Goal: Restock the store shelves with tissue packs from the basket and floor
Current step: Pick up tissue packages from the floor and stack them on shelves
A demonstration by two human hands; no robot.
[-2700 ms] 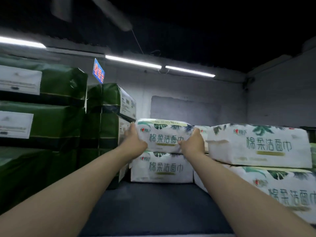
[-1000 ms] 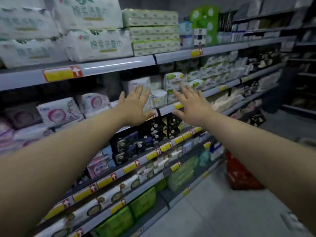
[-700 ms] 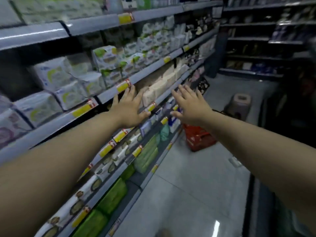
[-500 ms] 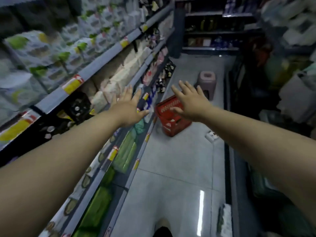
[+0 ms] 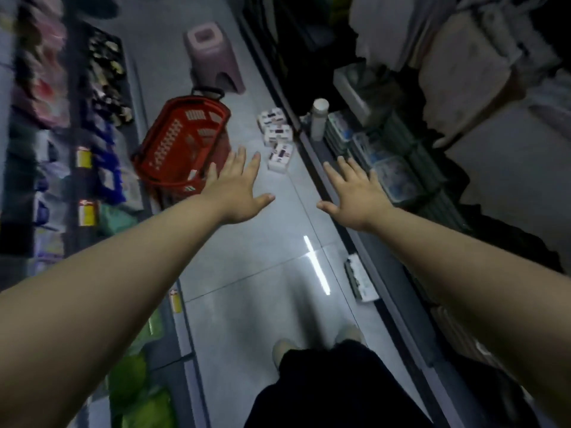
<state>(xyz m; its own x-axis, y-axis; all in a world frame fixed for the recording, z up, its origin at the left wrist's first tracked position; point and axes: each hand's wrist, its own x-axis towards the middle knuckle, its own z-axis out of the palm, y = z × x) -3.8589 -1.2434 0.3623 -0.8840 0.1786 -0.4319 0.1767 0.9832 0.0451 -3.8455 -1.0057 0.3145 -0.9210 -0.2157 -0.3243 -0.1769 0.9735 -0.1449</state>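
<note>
Here, both bare arms are reaching out over the aisle floor [image 5: 247, 288]. The left hand [image 5: 236, 193] is hovering at the centre of the frame, fingers straight and spread, holding nothing. The right hand [image 5: 355, 194] is hovering just right of centre, likewise spread and empty. The red basket [image 5: 182, 131] is sitting on the floor, upper left of centre. Three small tissue packs [image 5: 276, 134] are lying in a row just right of it, along the foot of the right-hand shelves [image 5: 401, 186]. A pink stool [image 5: 213, 57] is standing near the top edge.
</note>
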